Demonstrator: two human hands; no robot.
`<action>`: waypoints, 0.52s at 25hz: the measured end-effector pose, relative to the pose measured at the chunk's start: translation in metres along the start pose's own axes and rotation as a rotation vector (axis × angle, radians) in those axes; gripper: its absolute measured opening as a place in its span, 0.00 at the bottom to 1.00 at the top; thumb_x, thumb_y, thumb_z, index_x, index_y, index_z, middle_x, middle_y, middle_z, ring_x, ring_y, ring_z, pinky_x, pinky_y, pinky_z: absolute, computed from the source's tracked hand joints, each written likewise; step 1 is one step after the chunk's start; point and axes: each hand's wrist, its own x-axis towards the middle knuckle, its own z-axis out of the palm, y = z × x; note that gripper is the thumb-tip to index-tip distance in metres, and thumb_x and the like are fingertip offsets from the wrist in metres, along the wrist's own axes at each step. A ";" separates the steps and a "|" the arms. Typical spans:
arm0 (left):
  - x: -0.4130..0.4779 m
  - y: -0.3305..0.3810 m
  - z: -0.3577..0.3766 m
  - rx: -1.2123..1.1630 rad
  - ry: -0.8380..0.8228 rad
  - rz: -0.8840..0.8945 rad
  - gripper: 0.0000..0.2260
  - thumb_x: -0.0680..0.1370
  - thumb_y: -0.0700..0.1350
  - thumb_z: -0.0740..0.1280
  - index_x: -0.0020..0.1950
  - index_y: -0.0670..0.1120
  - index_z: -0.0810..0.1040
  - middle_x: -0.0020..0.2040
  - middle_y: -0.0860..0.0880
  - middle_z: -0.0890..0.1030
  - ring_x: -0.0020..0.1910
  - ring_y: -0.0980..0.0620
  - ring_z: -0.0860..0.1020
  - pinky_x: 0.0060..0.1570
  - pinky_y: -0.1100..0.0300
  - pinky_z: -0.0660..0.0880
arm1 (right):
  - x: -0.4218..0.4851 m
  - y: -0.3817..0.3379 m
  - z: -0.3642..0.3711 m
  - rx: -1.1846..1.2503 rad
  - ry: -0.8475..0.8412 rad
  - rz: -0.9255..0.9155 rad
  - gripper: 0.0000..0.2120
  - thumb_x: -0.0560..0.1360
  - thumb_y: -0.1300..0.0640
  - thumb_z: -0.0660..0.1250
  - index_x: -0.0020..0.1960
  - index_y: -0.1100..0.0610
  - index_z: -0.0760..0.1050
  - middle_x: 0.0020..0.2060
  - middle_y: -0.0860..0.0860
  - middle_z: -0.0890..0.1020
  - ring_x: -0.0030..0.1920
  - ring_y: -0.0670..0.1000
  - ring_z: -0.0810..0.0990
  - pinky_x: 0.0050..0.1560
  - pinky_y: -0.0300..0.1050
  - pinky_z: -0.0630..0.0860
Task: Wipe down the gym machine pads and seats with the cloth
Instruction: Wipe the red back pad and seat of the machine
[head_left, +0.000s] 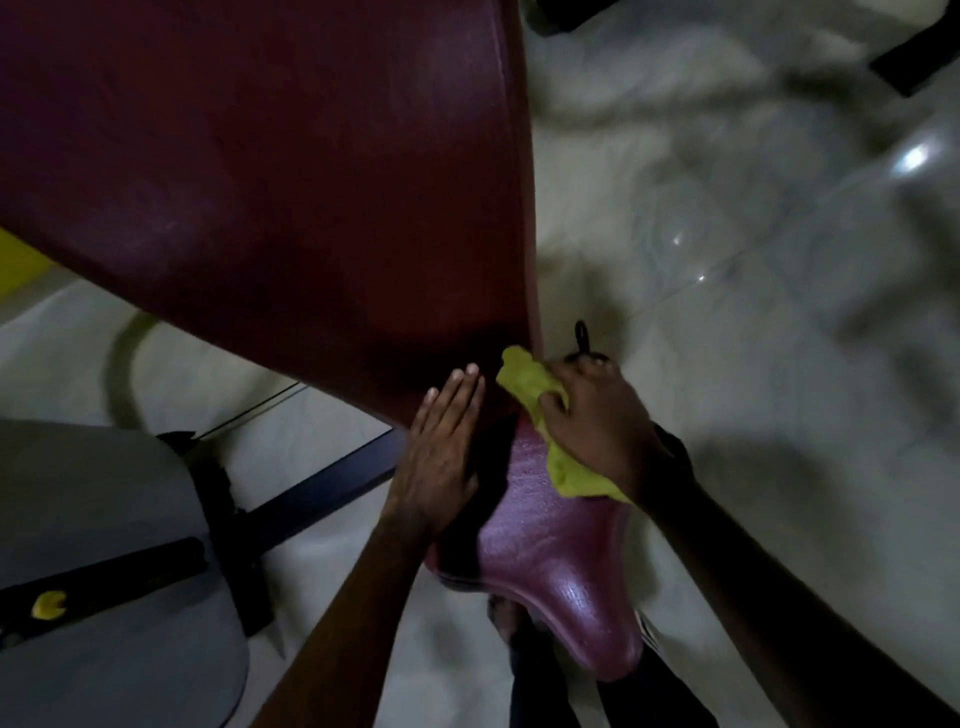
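Left hand (441, 452) flat on seat (545, 535), grip spread. Right hand (597, 421) at its 3 o'clock, grip clenching yellow cloth (524, 384) at backrest pad (260, 182) lower corner.

— What was underfoot?
— A pale marbled tile floor (727, 364), glossy, with glints of light on it.
— And on the left?
— A grey cover (93, 493) with a black band (104, 577) across it, and a small yellow mark (49, 605) on the band. A dark bar (322, 483) lay beside it.
— Farther off?
— Blurred black shapes (914, 57) in the top right corner.
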 end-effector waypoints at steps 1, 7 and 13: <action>-0.010 0.002 0.011 -0.036 -0.008 -0.025 0.39 0.68 0.44 0.66 0.78 0.39 0.59 0.80 0.44 0.56 0.79 0.49 0.52 0.78 0.55 0.45 | -0.008 0.006 0.017 -0.111 -0.128 -0.015 0.29 0.72 0.40 0.53 0.68 0.49 0.75 0.60 0.55 0.79 0.62 0.62 0.75 0.64 0.54 0.71; -0.065 0.001 0.063 -0.216 -0.021 -0.394 0.30 0.70 0.44 0.59 0.72 0.36 0.70 0.71 0.37 0.71 0.71 0.39 0.69 0.73 0.52 0.58 | -0.029 0.032 0.063 -0.297 -0.078 -0.003 0.33 0.70 0.33 0.60 0.73 0.44 0.70 0.77 0.53 0.66 0.76 0.62 0.62 0.72 0.64 0.60; -0.134 0.010 0.075 -0.780 0.094 -0.865 0.21 0.83 0.50 0.60 0.76 0.49 0.66 0.72 0.49 0.72 0.72 0.50 0.69 0.71 0.53 0.67 | -0.061 0.025 0.050 -0.264 -0.002 -0.090 0.31 0.72 0.40 0.57 0.73 0.48 0.69 0.71 0.52 0.73 0.71 0.59 0.70 0.71 0.60 0.63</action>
